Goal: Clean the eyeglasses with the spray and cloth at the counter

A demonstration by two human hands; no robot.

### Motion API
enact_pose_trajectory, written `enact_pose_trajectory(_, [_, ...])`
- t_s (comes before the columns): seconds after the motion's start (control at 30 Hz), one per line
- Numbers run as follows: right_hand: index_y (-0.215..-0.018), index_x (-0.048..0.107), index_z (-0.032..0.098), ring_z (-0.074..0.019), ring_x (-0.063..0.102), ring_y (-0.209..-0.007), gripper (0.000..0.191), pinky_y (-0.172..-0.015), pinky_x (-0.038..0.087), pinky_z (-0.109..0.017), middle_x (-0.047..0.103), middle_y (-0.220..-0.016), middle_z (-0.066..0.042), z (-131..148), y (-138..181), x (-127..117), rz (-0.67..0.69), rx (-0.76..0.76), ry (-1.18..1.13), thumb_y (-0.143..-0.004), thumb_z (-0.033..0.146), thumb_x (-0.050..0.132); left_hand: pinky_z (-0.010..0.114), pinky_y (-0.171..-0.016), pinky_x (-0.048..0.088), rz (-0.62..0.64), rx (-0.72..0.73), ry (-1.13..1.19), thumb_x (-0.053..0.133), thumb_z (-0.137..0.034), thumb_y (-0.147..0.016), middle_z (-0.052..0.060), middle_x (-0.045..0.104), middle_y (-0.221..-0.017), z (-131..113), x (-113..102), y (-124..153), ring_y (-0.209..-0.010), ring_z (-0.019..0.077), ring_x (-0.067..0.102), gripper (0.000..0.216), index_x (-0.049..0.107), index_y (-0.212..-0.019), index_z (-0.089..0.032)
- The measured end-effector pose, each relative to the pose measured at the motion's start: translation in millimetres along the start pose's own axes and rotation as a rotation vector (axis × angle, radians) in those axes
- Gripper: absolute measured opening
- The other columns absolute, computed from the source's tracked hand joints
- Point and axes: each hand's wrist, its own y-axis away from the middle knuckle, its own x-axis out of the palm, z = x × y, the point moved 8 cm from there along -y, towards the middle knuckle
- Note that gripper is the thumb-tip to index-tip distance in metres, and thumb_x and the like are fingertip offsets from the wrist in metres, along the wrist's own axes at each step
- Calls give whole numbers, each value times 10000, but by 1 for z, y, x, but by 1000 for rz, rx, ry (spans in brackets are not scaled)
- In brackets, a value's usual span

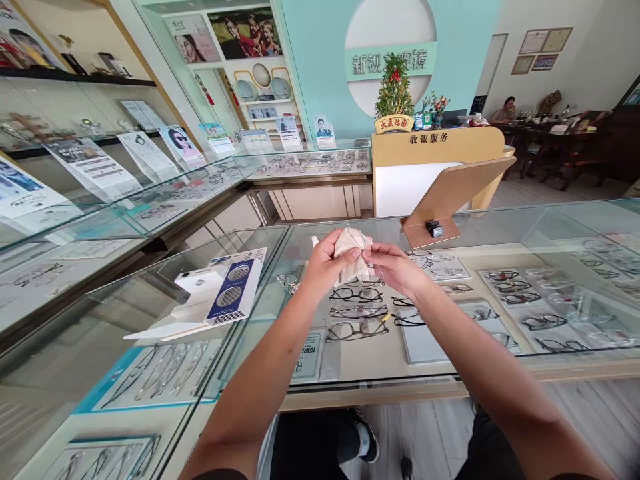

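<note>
Both my hands are raised over a glass display counter (500, 230). My left hand (325, 263) pinches a beige cloth (350, 250) that is wrapped around a thin-framed pair of glasses (377, 275). My right hand (395, 265) is closed on the same glasses from the right, and a bit of wire rim shows below its fingers. The cloth hides most of the frame. Rows of other spectacles (357, 312) lie on trays inside the case beneath my hands.
A white box with a blue dotted test card (227, 290) lies on the glass to the left. A wooden mirror stand (450, 200) stands behind the counter. More showcases run along the left wall. A person sits at a far table (507, 110).
</note>
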Motion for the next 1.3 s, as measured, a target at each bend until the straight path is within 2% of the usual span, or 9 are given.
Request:
enact_pose_trajectory(0.27, [-911,832,203,-160,615,-799,394,-812,473,-304,739,-831,-8,-13,0,9,79,31,-17,-688,464,1027,213,-559,511,-167,74,-68,989,-509,-741,-9,711,-727,-3,-5,5,-588,97,593,426,756,-850,-170])
enact_pose_trajectory(0.4, [-891,827,197,-159,625,-804,385,-838,488,-313,752,-850,-11,-19,0,13,78,44,-5,-676,448,1026,209,-518,462,-242,124,-119,900,-611,-833,-11,669,-681,-6,-8,9,-556,90,553,469,735,-821,-172])
enact_pose_trajectory(0.5, [-843,833,193,-160,628,-824,310,-835,481,-309,753,-852,-14,-16,-1,9,21,48,-11,-680,396,1001,229,-516,471,-223,79,-83,825,-709,-864,0,669,-665,0,-11,4,-544,105,562,551,717,-808,-171])
enact_pose_trajectory(0.6, [-798,845,182,-164,636,-858,240,-831,472,-303,754,-872,-23,-8,-2,-2,-58,25,-9,-659,331,970,257,-618,553,-124,26,-37,832,-719,-851,42,758,-794,6,-12,-1,-665,149,674,559,748,-896,-168])
enact_pose_trajectory(0.7, [-788,842,178,-154,620,-827,214,-773,452,-297,735,-863,-18,-5,-3,-11,-108,29,-18,-665,316,951,294,-744,617,16,-32,-4,905,-602,-829,91,828,-1074,9,-4,-3,-863,202,760,540,773,-1150,-188])
enact_pose_trajectory(0.77, [-794,829,186,-151,604,-789,220,-730,438,-298,718,-836,-14,-8,-2,-12,-107,48,-52,-677,326,954,304,-775,631,45,-43,15,952,-521,-795,97,827,-1144,7,1,-3,-914,212,771,574,757,-1233,-204])
enact_pose_trajectory(0.97, [-880,807,197,-172,608,-767,310,-785,472,-324,724,-810,-19,-24,-1,11,20,73,-83,-687,369,978,232,-578,514,-176,56,-117,921,-561,-820,5,725,-767,-1,-7,4,-629,121,623,429,735,-896,-182])
enact_pose_trajectory(1.1, [-876,817,203,-174,606,-813,330,-820,467,-325,729,-851,-20,-29,-1,16,-3,40,-51,-693,415,993,231,-519,425,-319,148,-226,753,-671,-948,-25,590,-631,-5,-15,9,-545,102,512,529,651,-746,-193])
enact_pose_trajectory(1.3, [-817,775,230,-188,643,-941,289,-875,486,-321,737,-952,-28,-7,-3,0,-55,-73,-40,-736,418,978,286,-765,588,-419,242,-197,630,-731,-1005,46,770,-925,-4,-30,5,-841,183,730,531,796,-1073,-231])
